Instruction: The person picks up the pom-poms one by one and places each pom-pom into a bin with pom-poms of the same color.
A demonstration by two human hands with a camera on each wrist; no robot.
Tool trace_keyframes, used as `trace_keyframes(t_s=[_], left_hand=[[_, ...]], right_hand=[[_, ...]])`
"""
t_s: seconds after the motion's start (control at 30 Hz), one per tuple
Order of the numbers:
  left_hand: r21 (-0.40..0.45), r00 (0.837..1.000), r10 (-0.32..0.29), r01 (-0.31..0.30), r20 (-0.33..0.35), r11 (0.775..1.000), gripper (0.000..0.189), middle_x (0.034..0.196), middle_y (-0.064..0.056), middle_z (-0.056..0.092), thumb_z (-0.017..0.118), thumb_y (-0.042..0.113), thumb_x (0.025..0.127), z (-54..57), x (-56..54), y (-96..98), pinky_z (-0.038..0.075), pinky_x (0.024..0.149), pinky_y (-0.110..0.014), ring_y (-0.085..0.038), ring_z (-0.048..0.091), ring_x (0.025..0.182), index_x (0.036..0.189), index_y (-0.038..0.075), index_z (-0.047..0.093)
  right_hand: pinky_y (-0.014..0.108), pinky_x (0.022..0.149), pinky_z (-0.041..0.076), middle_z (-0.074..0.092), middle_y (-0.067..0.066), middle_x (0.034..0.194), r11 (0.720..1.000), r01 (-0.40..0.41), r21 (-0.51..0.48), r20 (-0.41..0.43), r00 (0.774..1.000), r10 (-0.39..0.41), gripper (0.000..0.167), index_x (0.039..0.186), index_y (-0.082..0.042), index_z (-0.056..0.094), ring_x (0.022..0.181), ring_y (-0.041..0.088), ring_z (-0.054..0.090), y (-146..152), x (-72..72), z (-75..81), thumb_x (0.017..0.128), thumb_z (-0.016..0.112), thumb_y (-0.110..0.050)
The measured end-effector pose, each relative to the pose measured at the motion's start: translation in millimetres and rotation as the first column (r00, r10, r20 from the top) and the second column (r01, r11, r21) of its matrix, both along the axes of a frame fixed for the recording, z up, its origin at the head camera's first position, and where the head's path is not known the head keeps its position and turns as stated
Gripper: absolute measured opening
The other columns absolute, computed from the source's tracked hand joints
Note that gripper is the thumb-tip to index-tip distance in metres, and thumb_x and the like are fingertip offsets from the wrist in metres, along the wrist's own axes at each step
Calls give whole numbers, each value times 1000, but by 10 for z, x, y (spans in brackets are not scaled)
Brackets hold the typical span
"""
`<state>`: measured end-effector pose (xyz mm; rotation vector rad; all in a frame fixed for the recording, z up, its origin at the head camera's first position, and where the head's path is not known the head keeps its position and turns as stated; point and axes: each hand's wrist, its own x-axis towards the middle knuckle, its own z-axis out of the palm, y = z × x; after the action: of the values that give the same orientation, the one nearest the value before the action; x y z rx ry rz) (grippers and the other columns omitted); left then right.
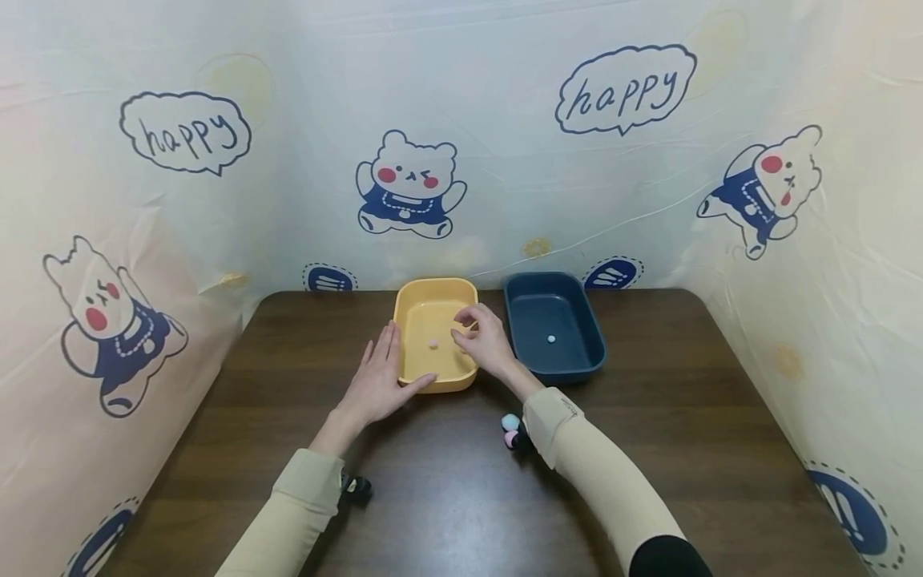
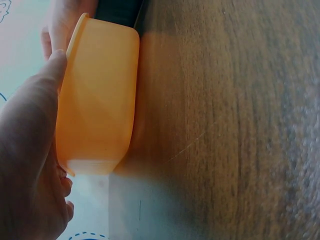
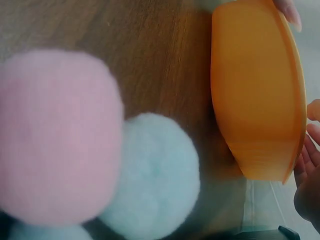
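Note:
My left hand [image 1: 375, 377] rests along the left side and near corner of a yellow plastic tray [image 1: 440, 386], fingers straight. A small pale pink pom-pom [image 1: 433, 344] lies on its floor. My right hand [image 1: 486, 340] hovers over the tray's right side with thumb and forefinger bent and apart; nothing shows between them. In the right wrist view the tray wall partly hides that hand. A fuzzy pink pom-pom [image 3: 60, 135] and a light blue pom-pom [image 3: 155, 175] sit close to the right wrist camera.
A dark blue tray [image 1: 555, 373] stands right of the yellow one, holding a small white pom-pom [image 1: 551, 339]. Both are at the far edge of the brown wooden table [image 1: 433, 497]. A printed cloth [image 1: 505, 160] hangs behind the table and along its sides.

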<state>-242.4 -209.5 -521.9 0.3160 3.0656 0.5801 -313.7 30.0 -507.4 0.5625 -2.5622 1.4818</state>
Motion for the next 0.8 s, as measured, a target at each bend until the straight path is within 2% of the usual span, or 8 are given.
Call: trace_keyframes(t_s=[0.27,0.5,0.63,0.8], left_hand=[[-9,1000,6,-6,1,1000,130,186,-22,2,50,89,96,-9,-3,5,14,140,-66,-42,11,173,175,0,-1],[-1,1000,7,-7,5,1000,130,186,-21,1,50,90,95,-13,-15,14,13,140,-66,-43,11,173,175,0,0],[0,1000,-1,1,0,1000,130,186,-22,2,52,88,96,-18,-13,13,13,140,-66,-43,11,173,175,-1,1],[8,1000,-7,7,-8,1000,129,186,-24,4,54,86,97,7,3,11,13,140,-65,-42,11,174,175,-2,3]], right_hand=[[48,100,63,71,18,114,999,-22,-38,-28,999,21,19,115,-1,74,105,32,70,90,83,17,98,80,-7],[53,102,63,73,18,120,998,-41,-51,-23,999,40,23,118,2,74,108,35,74,237,205,64,99,80,-10],[55,102,62,73,17,117,998,-41,-56,-18,999,40,24,119,0,74,109,37,73,334,293,66,99,82,-11],[57,99,62,74,17,120,994,-77,-72,-55,996,73,27,121,3,74,108,38,73,435,390,53,98,82,-10]])
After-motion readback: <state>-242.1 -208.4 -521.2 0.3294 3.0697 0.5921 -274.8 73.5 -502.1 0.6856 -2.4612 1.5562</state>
